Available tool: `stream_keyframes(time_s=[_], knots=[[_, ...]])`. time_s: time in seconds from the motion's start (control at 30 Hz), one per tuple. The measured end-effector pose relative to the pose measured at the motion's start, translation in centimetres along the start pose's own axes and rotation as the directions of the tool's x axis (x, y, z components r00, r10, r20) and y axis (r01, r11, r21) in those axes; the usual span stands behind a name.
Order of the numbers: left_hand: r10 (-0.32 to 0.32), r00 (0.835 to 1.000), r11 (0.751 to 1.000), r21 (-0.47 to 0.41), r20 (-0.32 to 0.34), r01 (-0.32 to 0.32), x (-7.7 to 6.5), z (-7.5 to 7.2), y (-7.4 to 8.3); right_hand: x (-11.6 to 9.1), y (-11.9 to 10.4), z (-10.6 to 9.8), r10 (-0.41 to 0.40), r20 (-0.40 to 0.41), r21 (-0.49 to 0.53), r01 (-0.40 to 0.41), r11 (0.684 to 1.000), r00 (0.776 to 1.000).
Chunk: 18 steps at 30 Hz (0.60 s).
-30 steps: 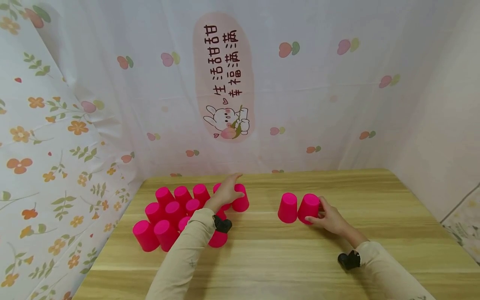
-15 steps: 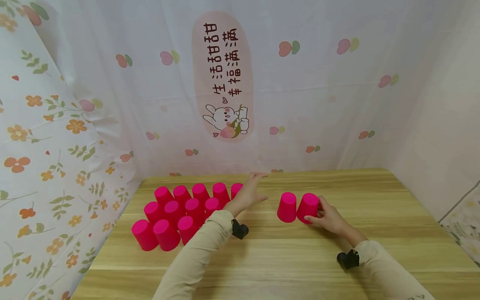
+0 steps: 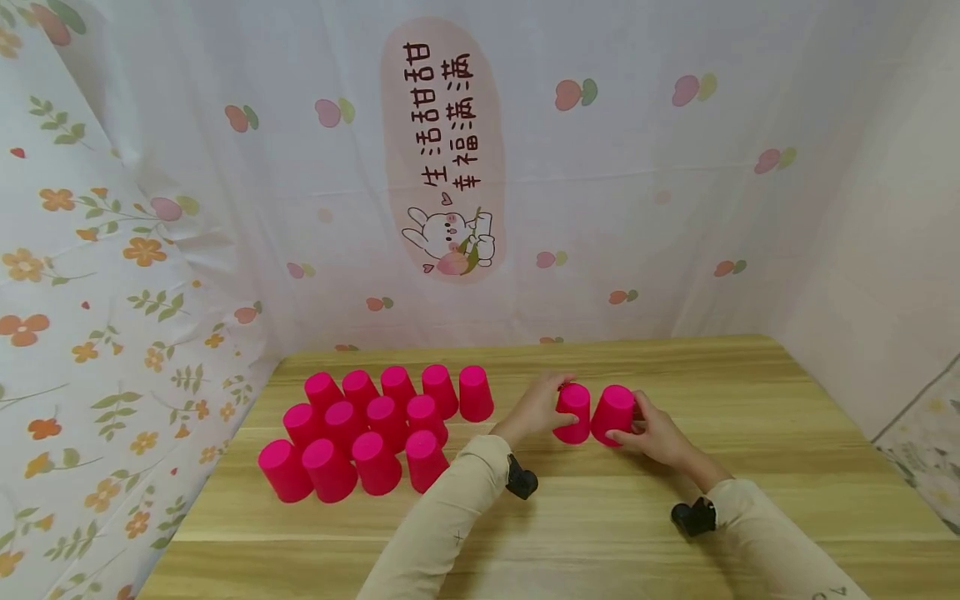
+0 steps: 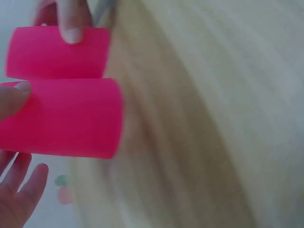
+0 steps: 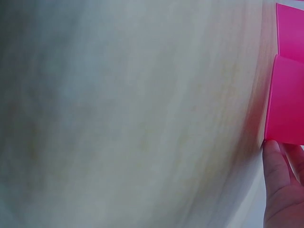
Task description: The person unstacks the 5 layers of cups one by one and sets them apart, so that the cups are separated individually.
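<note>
Two pink cups stand upside down, side by side, on the wooden table in the head view. My left hand (image 3: 534, 410) is around the left cup (image 3: 580, 403), thumb across its front and fingers behind it. In the left wrist view the thumb lies on this near cup (image 4: 66, 121), while some fingers (image 4: 29, 187) show apart from its other side. My right hand (image 3: 663, 437) holds the right cup (image 3: 613, 408) from its right side, thumb low on its front. The right wrist view shows only part of that cup (image 5: 289, 102).
Left of my hands, several more upside-down pink cups stand in three rows, including an end cup (image 3: 476, 396) at the back and a front cup (image 3: 425, 460) near my left sleeve (image 3: 450, 517). The wooden table (image 3: 585, 533) meets a patterned cloth (image 3: 645, 208) behind.
My left hand has moved right, from the end cup of the back row to the left cup of the pair. My right hand stays at the right cup.
</note>
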<state>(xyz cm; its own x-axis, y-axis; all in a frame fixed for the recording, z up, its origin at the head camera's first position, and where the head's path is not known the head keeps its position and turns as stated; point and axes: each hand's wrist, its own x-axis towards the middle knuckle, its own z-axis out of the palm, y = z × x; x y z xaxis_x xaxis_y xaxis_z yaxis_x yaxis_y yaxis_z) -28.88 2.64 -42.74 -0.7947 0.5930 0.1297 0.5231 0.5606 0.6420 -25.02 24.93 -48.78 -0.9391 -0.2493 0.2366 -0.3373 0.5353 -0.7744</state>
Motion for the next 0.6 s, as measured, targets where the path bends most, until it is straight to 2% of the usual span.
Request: stream_keyframes(time_s=[0.23,0.6], knots=[[-0.015,1.000,0.995,-0.096,-0.025,0.013,-0.15,0.87,-0.55,0.09,-0.06,-0.06,-0.009,-0.002,-0.013,0.009,1.000,1.000],[-0.001,0.998,0.991,-0.133,-0.066,-0.008,-0.51,1.09,-0.54,-0.06,-0.18,-0.02,-0.012,-0.005,-0.017,0.012,1.000,1.000]])
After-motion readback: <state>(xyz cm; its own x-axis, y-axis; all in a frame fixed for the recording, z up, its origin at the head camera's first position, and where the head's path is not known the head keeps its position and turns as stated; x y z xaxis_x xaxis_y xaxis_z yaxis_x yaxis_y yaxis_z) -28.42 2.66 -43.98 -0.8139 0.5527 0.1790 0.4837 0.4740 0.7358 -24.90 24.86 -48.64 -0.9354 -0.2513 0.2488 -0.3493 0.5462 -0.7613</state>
